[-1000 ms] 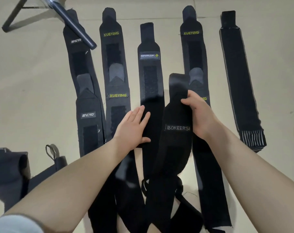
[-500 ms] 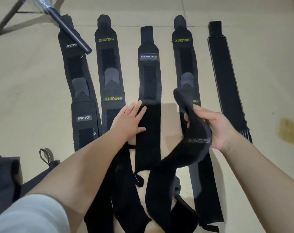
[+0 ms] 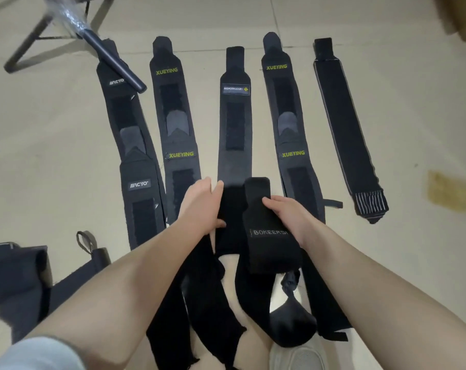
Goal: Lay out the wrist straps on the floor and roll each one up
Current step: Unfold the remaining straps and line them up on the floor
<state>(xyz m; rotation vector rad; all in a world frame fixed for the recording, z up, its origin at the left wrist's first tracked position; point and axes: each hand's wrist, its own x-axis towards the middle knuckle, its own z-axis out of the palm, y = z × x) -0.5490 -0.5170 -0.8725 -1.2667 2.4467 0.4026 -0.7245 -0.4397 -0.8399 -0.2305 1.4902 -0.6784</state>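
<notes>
Several black wrist straps lie side by side on the beige floor. From the left: an ACYO strap (image 3: 135,166), a XUEYING strap (image 3: 177,134), a MANUEKLEAR strap (image 3: 235,121), a second XUEYING strap (image 3: 289,134) and a plain strap with striped end (image 3: 344,129). My right hand (image 3: 288,214) grips the BOKEERSI strap (image 3: 269,236), whose top end is folded back over itself and held above the floor. My left hand (image 3: 201,204) lies flat with straight fingers on the lower part of the MANUEKLEAR strap.
A dark metal stand (image 3: 53,41) with a black bar (image 3: 111,62) reaches over the ACYO strap's top. Dark bags or cloth (image 3: 15,273) with a loop (image 3: 85,241) lie at the left. A yellowish patch (image 3: 445,193) marks the floor at the right.
My right hand has brought the BOKEERSI strap back toward me and folded its top end down. My left hand stays pressed on the middle strap.
</notes>
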